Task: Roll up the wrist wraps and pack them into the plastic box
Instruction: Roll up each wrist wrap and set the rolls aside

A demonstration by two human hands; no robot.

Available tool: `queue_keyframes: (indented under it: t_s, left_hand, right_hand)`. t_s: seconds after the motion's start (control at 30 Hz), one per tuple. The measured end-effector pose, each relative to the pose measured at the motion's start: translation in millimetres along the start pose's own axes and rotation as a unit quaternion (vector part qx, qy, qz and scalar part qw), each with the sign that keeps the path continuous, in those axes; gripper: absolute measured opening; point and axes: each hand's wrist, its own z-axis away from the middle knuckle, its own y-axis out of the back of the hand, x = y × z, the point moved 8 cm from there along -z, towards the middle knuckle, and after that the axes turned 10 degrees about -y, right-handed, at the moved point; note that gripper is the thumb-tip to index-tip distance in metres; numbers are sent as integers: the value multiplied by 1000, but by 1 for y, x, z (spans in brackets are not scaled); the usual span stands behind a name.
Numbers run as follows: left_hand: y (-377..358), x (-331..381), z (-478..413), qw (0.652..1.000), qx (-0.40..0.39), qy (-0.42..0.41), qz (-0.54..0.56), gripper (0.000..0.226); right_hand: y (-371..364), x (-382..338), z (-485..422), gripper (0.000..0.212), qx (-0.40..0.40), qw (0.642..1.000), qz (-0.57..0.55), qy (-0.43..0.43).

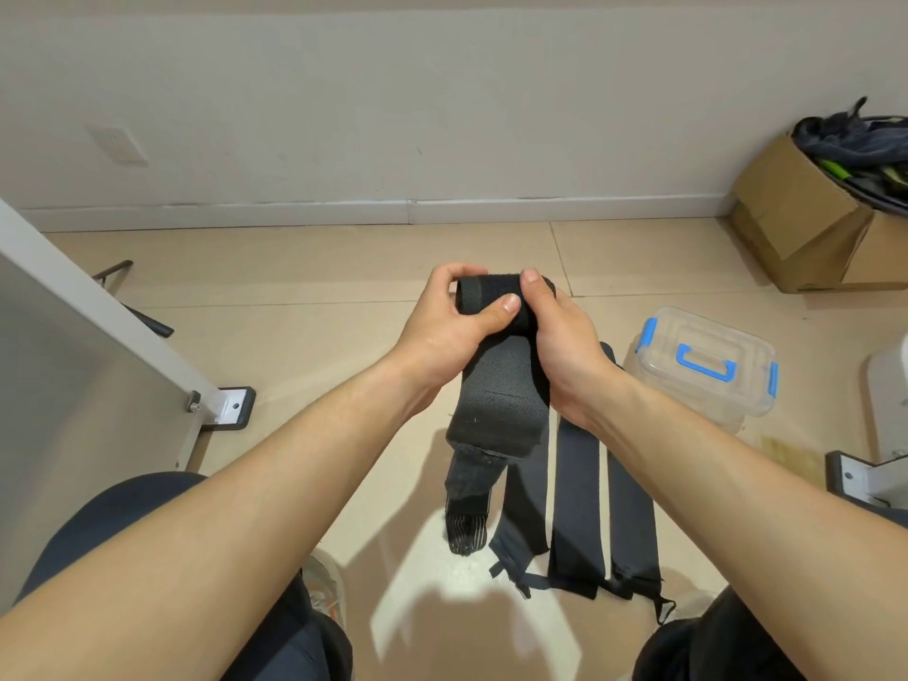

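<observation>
Both hands hold a black wrist wrap (pixel 498 390) in the air in the middle of the view. Its top end is wound into a roll and the rest hangs down towards the floor. My left hand (pixel 452 321) grips the roll from the left, thumb lying across its front. My right hand (pixel 560 336) grips it from the right, fingertips on top. Three more black wraps (pixel 577 503) lie flat side by side on the floor below. The clear plastic box (pixel 707 366), with blue latches and handle, stands lid on, to the right of my right hand.
A cardboard box (pixel 806 228) stuffed with dark clothing stands at the back right against the wall. A white table leg with a foot bracket (pixel 231 405) is at the left, another bracket (pixel 855 479) at the right. My knees fill the lower corners. The floor is beige tile.
</observation>
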Motion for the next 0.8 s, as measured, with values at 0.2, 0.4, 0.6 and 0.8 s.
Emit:
queue_keyframes:
  t_s: [0.2, 0.4, 0.6, 0.8]
  left_hand:
    - [6, -18, 5, 990, 9, 135, -45, 77]
    - [8, -15, 5, 992, 4, 129, 12, 43]
    - [7, -8, 1, 996, 5, 87, 28, 30]
    - [-4, -3, 1, 998, -47, 34, -2, 35]
  right_hand:
    - [-3, 5, -2, 37, 1, 997, 82, 14]
    - [-5, 9, -2, 25, -51, 998, 39, -13]
    - [-4, 12, -3, 27, -65, 995, -3, -79]
    - [-2, 21, 1, 62, -52, 987, -26, -149]
